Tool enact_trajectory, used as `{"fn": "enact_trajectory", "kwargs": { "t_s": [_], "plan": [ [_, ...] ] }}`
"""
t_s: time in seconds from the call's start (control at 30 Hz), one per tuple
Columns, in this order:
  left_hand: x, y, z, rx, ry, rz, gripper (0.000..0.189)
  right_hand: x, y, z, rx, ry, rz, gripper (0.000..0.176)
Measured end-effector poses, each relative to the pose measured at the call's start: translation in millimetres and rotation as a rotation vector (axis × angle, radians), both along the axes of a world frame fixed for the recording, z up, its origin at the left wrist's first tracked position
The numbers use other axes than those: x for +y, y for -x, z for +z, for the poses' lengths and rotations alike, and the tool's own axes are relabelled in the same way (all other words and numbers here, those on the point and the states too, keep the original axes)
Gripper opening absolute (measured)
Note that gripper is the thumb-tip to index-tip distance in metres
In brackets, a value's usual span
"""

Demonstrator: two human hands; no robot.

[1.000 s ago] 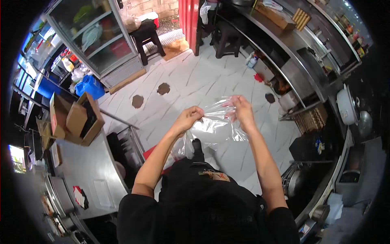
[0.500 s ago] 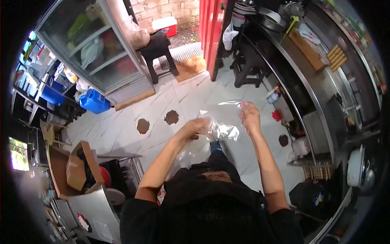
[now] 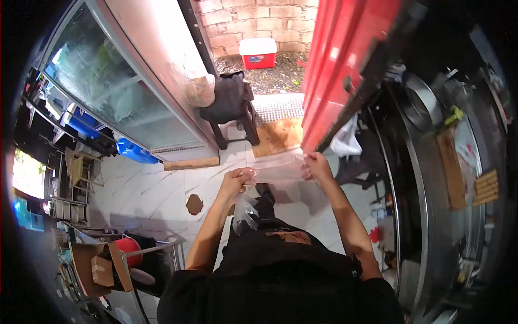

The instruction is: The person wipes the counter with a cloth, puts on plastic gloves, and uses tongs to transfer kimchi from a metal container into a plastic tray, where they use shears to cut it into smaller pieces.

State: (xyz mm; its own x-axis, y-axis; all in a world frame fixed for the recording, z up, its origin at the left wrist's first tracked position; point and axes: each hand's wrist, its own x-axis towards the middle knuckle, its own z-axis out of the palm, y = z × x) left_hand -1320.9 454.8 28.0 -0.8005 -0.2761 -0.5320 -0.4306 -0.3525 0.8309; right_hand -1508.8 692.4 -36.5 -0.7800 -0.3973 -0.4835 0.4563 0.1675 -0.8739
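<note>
Hands, the left (image 3: pixel 236 182) and the right (image 3: pixel 318 168), are apart, each pinching the top of a clear, thin plastic bag (image 3: pixel 278 171) stretched between them above the white, grey-veined tile floor (image 3: pixel 162 183). Its lower part hangs near the black-clothed lap.

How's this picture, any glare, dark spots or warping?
Head view: fisheye warping bends the long counter, and the corners are black; glare nearly whites out the window at left; the right side is dim; the clear plastic has faint edges.
</note>
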Motion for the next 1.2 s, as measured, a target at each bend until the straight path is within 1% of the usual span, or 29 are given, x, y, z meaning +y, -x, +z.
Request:
{"fn": "enact_trajectory", "kwargs": {
  "t_s": [0.07,0.1,0.13,0.17,0.2,0.27,0.3,0.33,0.4,0.43,0.47,0.53,0.57,0.6,0.63,0.67,0.7,0.73,0.8,0.83,0.87,0.9,0.93,1.0,1.03,1.07,1.13,1.17,1.2],
  "plan": [
    [-39.7,41.4,-13.0,0.103,-0.021,0.073,0.017,-28.3,59.6,-34.8,0.744,-0.356,0.1,0.04],
    [-54.2,66.3,-7.4,0.09,0.02,0.132,0.02,-50.9,72.9,11.5,0.729,-0.582,0.15,0.04],
    [-71.2,90.6,-17.9,0.103,0.033,0.139,0.02,-75.6,91.7,35.7,0.808,-0.714,0.188,0.041],
    [-90.2,113.7,-33.1,0.212,0.188,0.032,0.021,-98.0,114.1,45.5,0.875,-0.521,0.261,0.047],
    [-114.8,148.1,-35.5,0.328,0.356,-0.08,0.023,-126.0,143.4,57.5,0.947,-0.321,0.325,0.053],
    [-134.6,209.3,7.2,0.248,0.577,-0.354,0.027,-185.1,191.1,85.3,1.131,0.061,0.642,0.067],
    [-146.4,240.4,18.4,0.23,0.674,-0.428,0.026,-213.5,205.1,109.8,1.147,0.082,0.746,0.074],
    [-164.0,266.0,25.8,0.223,0.668,-0.416,0.026,-236.1,228.8,113.5,1.14,0.086,0.761,0.074],
    [-198.6,309.2,41.0,0.526,0.819,-0.532,0.022,-277.9,273.2,114.2,0.81,-0.029,1.123,0.064],
    [-212.3,323.1,64.8,0.366,0.856,-0.519,0.02,-295.8,301.1,113.9,0.498,0.087,1.2,0.05],
    [-228.3,338.2,72.5,0.348,0.854,-0.49,0.02,-311.4,320.7,110.8,0.487,0.1,1.201,0.05],
    [-262.7,368.1,69.8,0.27,0.923,-0.441,0.021,-343.3,361.6,102.5,0.295,-0.086,1.17,0.039],
    [-277.3,382.9,66.4,0.257,0.923,-0.436,0.021,-358.3,381.4,86.8,0.389,0.03,1.151,0.047],
    [-289.4,396.7,62.3,0.254,0.87,-0.446,0.022,-370.8,394.0,82.7,0.382,0.037,1.164,0.047],
    [-302.5,412.6,57.0,0.249,0.819,-0.453,0.023,-386.1,406.8,82.1,0.469,0.19,1.112,0.053],
    [-315.3,429.8,51.0,0.232,0.82,-0.439,0.023,-403.7,423.0,82.7,0.55,0.343,1.054,0.059],
    [-326.6,446.8,44.8,0.214,0.76,-0.476,0.024,-422.1,441.3,83.3,0.476,0.403,1.116,0.072],
    [-338.9,466.2,39.1,0.198,0.704,-0.51,0.025,-441.2,460.2,78.0,0.469,0.415,1.133,0.072],
    [-362.2,506.2,27.6,0.222,0.716,-0.45,0.029,-475.7,501.2,64.6,0.445,0.595,1.172,0.076],
    [-374.3,527.7,21.8,0.239,0.723,-0.401,0.03,-490.2,524.9,51.2,0.327,0.595,1.222,0.073],
    [-394.1,549.6,11.7,0.164,0.589,-0.423,0.025,-508.5,553.6,40.0,0.224,0.592,1.274,0.069],
    [-402.2,578.1,29.8,0.109,0.588,-0.424,0.023,-524.3,583.8,38.6,0.085,0.505,1.342,0.06],
    [-413.0,603.9,35.1,-0.054,0.495,-0.46,0.022,-531.6,605.9,37.9,-0.077,0.409,1.401,0.052],
    [-430.2,649.8,35.2,-0.191,0.541,-0.469,0.026,-549.7,651.7,31.6,-0.014,0.341,1.447,0.038],
    [-440.4,672.6,37.3,-0.207,0.539,-0.449,0.026,-556.8,673.4,31.5,-0.027,0.327,1.446,0.036],
    [-449.1,692.5,41.5,-0.188,0.534,-0.473,0.025,-564.0,692.3,16.7,-0.03,0.357,1.47,0.033],
    [-468.1,719.9,41.7,-0.184,0.536,-0.473,0.025,-577.8,724.7,18.2,0.04,0.319,1.5,0.031],
    [-478.8,729.4,36.1,-0.17,0.58,-0.455,0.024,-586.7,738.0,13.4,0.095,0.328,1.505,0.028],
    [-486.0,738.4,33.1,-0.153,0.621,-0.439,0.024,-595.0,748.8,3.0,0.092,0.336,1.524,0.028]
  ]
}}
